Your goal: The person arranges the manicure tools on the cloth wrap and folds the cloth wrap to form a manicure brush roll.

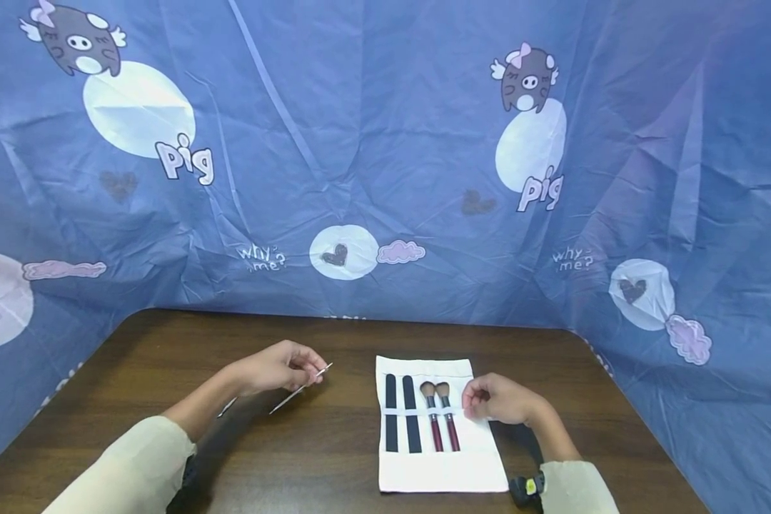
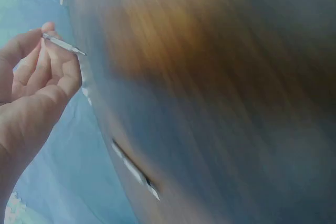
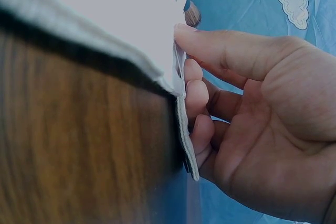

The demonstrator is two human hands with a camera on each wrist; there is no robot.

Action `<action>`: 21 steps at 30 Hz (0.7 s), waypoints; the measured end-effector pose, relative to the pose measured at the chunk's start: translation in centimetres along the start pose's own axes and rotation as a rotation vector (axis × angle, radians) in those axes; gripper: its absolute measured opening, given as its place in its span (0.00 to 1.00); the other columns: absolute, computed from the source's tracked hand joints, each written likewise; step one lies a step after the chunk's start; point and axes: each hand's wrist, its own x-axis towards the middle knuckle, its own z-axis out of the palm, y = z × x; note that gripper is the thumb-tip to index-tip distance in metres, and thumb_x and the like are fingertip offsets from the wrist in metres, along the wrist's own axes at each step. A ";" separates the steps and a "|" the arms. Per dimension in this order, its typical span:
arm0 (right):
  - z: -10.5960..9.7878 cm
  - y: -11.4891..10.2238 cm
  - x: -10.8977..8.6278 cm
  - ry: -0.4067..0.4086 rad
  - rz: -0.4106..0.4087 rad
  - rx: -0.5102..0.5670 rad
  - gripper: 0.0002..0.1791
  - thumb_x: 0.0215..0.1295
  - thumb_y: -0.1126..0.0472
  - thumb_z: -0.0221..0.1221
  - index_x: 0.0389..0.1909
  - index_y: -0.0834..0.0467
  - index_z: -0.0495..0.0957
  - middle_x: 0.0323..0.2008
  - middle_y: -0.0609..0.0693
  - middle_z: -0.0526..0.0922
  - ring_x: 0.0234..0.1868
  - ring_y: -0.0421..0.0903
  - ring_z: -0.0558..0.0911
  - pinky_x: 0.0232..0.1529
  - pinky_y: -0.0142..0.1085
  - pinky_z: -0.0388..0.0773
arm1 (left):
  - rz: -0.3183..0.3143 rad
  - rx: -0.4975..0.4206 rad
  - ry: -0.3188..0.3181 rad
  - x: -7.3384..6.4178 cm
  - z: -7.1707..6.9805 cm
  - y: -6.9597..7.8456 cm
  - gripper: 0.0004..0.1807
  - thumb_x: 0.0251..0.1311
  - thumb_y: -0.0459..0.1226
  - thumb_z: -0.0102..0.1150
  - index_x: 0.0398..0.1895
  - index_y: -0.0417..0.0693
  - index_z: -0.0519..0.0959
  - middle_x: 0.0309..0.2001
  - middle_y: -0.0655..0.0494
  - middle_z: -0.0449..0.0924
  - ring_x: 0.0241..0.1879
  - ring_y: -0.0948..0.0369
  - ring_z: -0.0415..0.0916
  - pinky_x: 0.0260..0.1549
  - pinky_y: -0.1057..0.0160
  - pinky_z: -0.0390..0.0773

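My left hand pinches a thin, double-ended silver metal tool above the table, left of the white cloth holder. In the left wrist view, thumb and fingertips grip the tool near one end, its narrow tip sticking out. A second slim metal tool lies on the table near that wrist. My right hand pinches the holder at its right edge, by the elastic band. Under the band lie two black flat strips with rounded ends and two makeup brushes with red handles.
The brown wooden table runs back to a blue printed curtain, which also hangs along both sides. A dark wrist strap sits by the right sleeve.
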 end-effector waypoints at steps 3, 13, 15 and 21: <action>0.2 0.0 0.0 0.003 -0.002 0.006 0.03 0.62 0.72 0.64 0.34 0.62 0.81 0.27 0.50 0.77 0.29 0.44 0.73 0.29 0.34 0.71 | -0.013 -0.044 0.020 1.1 0.7 0.4 0.16 0.67 0.26 0.58 0.54 0.22 0.74 0.43 0.40 0.83 0.38 0.60 0.78 0.32 0.67 0.77; 0.1 0.3 0.3 0.010 0.012 -0.008 0.03 0.63 0.73 0.63 0.35 0.62 0.81 0.28 0.50 0.77 0.30 0.44 0.72 0.30 0.34 0.71 | 0.012 -0.115 0.098 5.4 3.8 1.9 0.18 0.67 0.26 0.60 0.56 0.23 0.73 0.45 0.31 0.81 0.41 0.54 0.81 0.35 0.62 0.82; 0.1 0.1 0.3 0.007 0.010 -0.005 0.03 0.63 0.72 0.64 0.34 0.62 0.81 0.28 0.50 0.77 0.30 0.44 0.73 0.30 0.34 0.71 | 0.023 -0.145 0.127 6.5 4.6 2.3 0.18 0.67 0.25 0.58 0.57 0.23 0.72 0.46 0.31 0.81 0.42 0.53 0.81 0.35 0.62 0.82; -0.1 0.0 0.0 -0.006 0.005 0.002 0.03 0.63 0.70 0.65 0.34 0.60 0.81 0.27 0.49 0.77 0.29 0.43 0.73 0.30 0.34 0.72 | 0.065 -0.207 0.216 9.5 7.5 3.1 0.20 0.65 0.23 0.57 0.60 0.26 0.72 0.45 0.31 0.80 0.41 0.51 0.81 0.38 0.59 0.84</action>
